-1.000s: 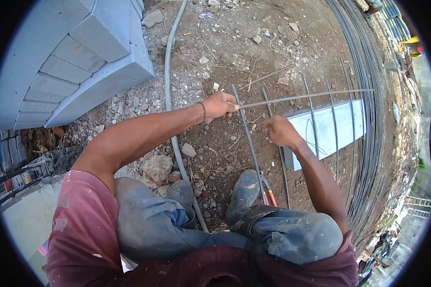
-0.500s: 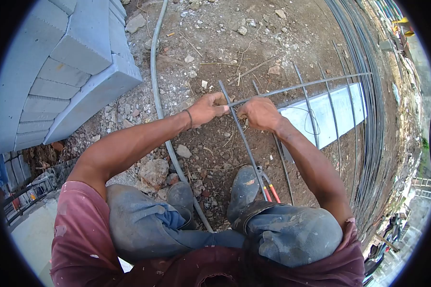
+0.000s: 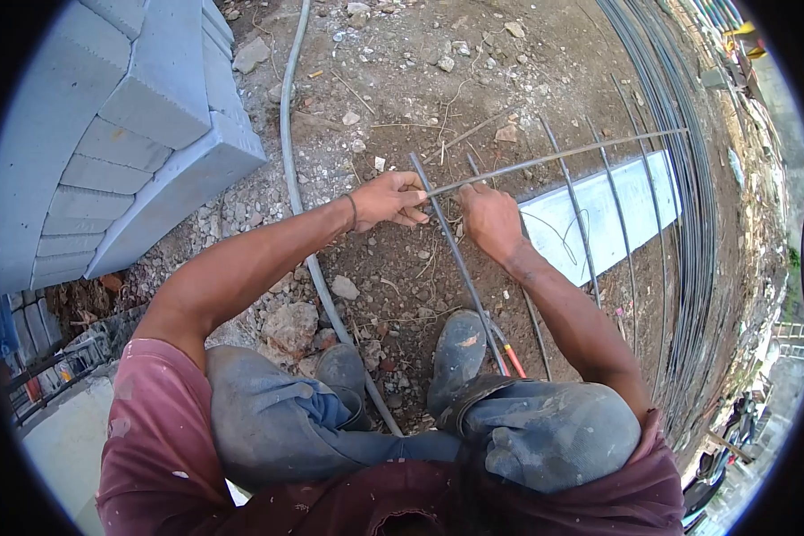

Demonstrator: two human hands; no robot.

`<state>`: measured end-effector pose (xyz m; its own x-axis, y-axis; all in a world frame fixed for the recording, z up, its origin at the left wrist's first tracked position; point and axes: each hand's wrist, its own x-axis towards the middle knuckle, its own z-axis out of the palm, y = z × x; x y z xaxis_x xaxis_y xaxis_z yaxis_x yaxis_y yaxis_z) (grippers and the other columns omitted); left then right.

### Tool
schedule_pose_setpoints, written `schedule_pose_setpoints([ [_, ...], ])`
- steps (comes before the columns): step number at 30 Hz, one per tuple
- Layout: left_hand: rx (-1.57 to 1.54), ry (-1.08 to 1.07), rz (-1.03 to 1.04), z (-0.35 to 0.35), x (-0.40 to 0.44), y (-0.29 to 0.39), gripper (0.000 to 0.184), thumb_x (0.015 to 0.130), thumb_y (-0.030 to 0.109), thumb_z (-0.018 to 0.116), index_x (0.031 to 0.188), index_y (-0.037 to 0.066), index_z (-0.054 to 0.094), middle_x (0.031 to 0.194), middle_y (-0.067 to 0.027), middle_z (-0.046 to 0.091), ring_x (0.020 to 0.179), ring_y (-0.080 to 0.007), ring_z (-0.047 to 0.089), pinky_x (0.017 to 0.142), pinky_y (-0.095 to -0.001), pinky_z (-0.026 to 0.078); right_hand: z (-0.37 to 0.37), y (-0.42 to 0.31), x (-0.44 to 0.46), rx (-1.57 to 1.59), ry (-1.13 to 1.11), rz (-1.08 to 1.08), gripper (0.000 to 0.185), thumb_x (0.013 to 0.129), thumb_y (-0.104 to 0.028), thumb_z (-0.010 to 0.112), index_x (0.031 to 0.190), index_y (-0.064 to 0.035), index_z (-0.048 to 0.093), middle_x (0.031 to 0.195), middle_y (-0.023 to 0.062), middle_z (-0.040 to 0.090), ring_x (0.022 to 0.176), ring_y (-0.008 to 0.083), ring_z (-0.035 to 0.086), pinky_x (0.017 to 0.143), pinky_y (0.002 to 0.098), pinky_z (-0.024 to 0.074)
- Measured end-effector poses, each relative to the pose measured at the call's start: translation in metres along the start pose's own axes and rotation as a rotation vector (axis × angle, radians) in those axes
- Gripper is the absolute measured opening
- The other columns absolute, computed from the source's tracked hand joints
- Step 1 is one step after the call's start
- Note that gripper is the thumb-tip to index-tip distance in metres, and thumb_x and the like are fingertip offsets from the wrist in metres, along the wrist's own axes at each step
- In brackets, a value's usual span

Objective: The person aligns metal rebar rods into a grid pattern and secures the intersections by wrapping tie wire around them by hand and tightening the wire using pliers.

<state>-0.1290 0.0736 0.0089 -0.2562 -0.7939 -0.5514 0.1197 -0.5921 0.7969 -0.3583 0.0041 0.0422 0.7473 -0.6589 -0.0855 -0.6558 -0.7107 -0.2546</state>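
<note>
Hose [image 3: 288,134] runs under left forearm [image 3: 268,243]; right hand [image 3: 493,219] touches rod [image 3: 527,164] near slab [image 3: 634,201].

Long rod [image 3: 554,157], thin and grey-brown, extends rightward from the left hand [image 3: 389,201], crossing a slanting grey cross rod [image 3: 463,266] beside its fingertips.

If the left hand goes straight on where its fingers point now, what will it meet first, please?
The left hand would probably meet the thin bar just ahead of its fingertips; depth there is unclear, so they may already touch.
</note>
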Motion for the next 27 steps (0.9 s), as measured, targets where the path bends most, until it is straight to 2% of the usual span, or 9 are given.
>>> schedule_pose_setpoints([
  [5, 0.01, -0.104, 0.005, -0.019, 0.014, -0.005, 0.019, 0.107, 0.017, 0.055, 0.116, 0.001, 0.062, 0.111, -0.0106, 0.069, 0.102, -0.0192, 0.073, 0.088, -0.0305, 0.058, 0.029, 0.004, 0.004, 0.087, 0.103, 0.021, 0.013, 0.094, -0.017, 0.064, 0.098, -0.0047, 0.064, 0.094, 0.0164, 0.069, 0.084, 0.0371, 0.07, 0.076, 0.0473, 0.0564],
  [7, 0.08, -0.15, 0.063, -0.021, 0.017, -0.002, 0.019, 0.105, 0.018, 0.058, 0.113, 0.003, 0.067, 0.11, -0.0097, 0.074, 0.107, -0.0169, 0.07, 0.094, -0.0319, 0.054, 0.03, 0.004, 0.001, 0.122, 0.158, 0.009, 0.013, 0.093, -0.017, 0.065, 0.098, -0.0043, 0.063, 0.093, 0.0164, 0.068, 0.083, 0.0376, 0.069, 0.076, 0.0471, 0.0563],
  [10, 0.333, -0.098, 0.134, -0.023, 0.015, 0.004, 0.021, 0.102, 0.021, 0.063, 0.11, 0.004, 0.072, 0.104, -0.0068, 0.077, 0.107, -0.0153, 0.068, 0.099, -0.0343, 0.049, 0.024, -0.002, -0.004, 0.169, 0.245, -0.053, 0.016, 0.092, -0.018, 0.066, 0.099, -0.0044, 0.062, 0.09, 0.0155, 0.065, 0.083, 0.0368, 0.069, 0.074, 0.0463, 0.0562],
  [12, 0.31, -0.1, 0.133, -0.023, 0.016, 0.004, 0.021, 0.1, 0.022, 0.065, 0.11, 0.004, 0.073, 0.103, -0.0061, 0.078, 0.106, -0.0149, 0.068, 0.102, -0.0347, 0.047, 0.016, -0.012, -0.005, 0.154, 0.385, -0.163, 0.02, 0.091, -0.022, 0.068, 0.1, -0.0059, 0.06, 0.09, 0.0135, 0.063, 0.084, 0.034, 0.067, 0.072, 0.0461, 0.0551],
  [14, 0.287, -0.102, 0.13, -0.025, 0.018, 0.002, 0.022, 0.099, 0.022, 0.067, 0.109, 0.005, 0.075, 0.101, -0.0054, 0.078, 0.105, -0.0145, 0.067, 0.104, -0.0352, 0.045, 0.005, -0.021, -0.009, 0.111, 0.357, -0.169, 0.022, 0.091, -0.024, 0.069, 0.101, -0.007, 0.06, 0.094, 0.0132, 0.062, 0.088, 0.0331, 0.065, 0.074, 0.0462, 0.0536],
  [19, 0.345, -0.07, 0.091, -0.026, 0.018, 0.011, 0.022, 0.098, 0.019, 0.066, 0.105, 0.0, 0.074, 0.099, -0.0068, 0.078, 0.092, -0.0124, 0.069, 0.089, -0.0296, 0.052, 0.002, -0.037, -0.015, 0.006, 0.355, -0.196, 0.027, 0.089, -0.029, 0.071, 0.103, -0.0093, 0.06, 0.102, 0.0123, 0.059, 0.095, 0.0314, 0.059, 0.079, 0.0463, 0.0464],
  [22, 0.445, -0.026, 0.128, -0.023, 0.014, 0.017, 0.023, 0.096, 0.018, 0.067, 0.103, -0.002, 0.075, 0.092, -0.0037, 0.076, 0.084, -0.0089, 0.065, 0.08, -0.0277, 0.052, 0.015, -0.039, -0.01, -0.076, 0.326, -0.158, 0.031, 0.087, -0.032, 0.073, 0.104, -0.01, 0.06, 0.101, 0.012, 0.057, 0.097, 0.0304, 0.057, 0.078, 0.0465, 0.0419],
  [24, 0.41, -0.034, 0.141, -0.025, 0.021, 0.01, 0.022, 0.095, 0.017, 0.067, 0.102, -0.002, 0.075, 0.089, -0.0018, 0.075, 0.081, -0.0075, 0.063, 0.075, -0.0264, 0.051, 0.024, -0.04, -0.002, -0.216, 0.347, -0.188, 0.032, 0.086, -0.034, 0.074, 0.103, -0.0111, 0.061, 0.096, 0.0105, 0.056, 0.092, 0.0284, 0.057, 0.075, 0.0453, 0.0398],
  [27, 0.348, -0.051, 0.139, -0.029, 0.026, 0.005, 0.02, 0.094, 0.015, 0.066, 0.101, -0.001, 0.074, 0.086, 0.001, 0.073, 0.076, -0.0055, 0.061, 0.069, -0.024, 0.049, 0.024, -0.044, 0.007, -0.136, 0.324, -0.205, 0.029, 0.084, -0.035, 0.074, 0.098, -0.0122, 0.062, 0.089, 0.0082, 0.057, 0.084, 0.0279, 0.06, 0.075, 0.0462, 0.0398],
])
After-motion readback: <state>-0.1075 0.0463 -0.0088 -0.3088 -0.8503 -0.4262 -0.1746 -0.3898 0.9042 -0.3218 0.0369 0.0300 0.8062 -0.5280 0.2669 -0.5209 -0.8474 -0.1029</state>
